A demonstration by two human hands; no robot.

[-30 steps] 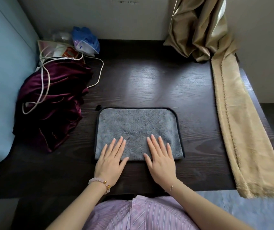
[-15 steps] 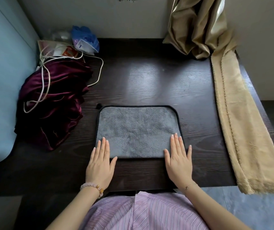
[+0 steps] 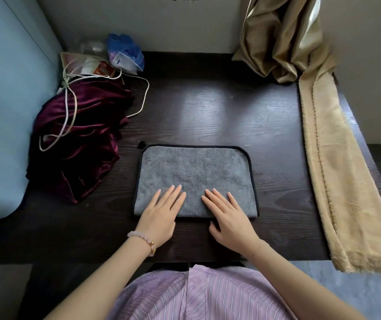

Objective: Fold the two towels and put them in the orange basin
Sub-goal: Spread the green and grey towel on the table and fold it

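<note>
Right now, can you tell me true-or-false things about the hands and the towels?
1. The left hand and right hand rest flat fingers on the grey towel. True.
2. The grey towel is crumpled in a heap. False: it lies flat on the table.
3. A beige towel lies along the table's right side. True.
4. The white cord crosses the grey towel. False: it crosses the dark red cloth.

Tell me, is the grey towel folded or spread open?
Likely folded: the grey towel has black trim along its far, left and right edges, but its near edge shows none, like a fold.
</note>
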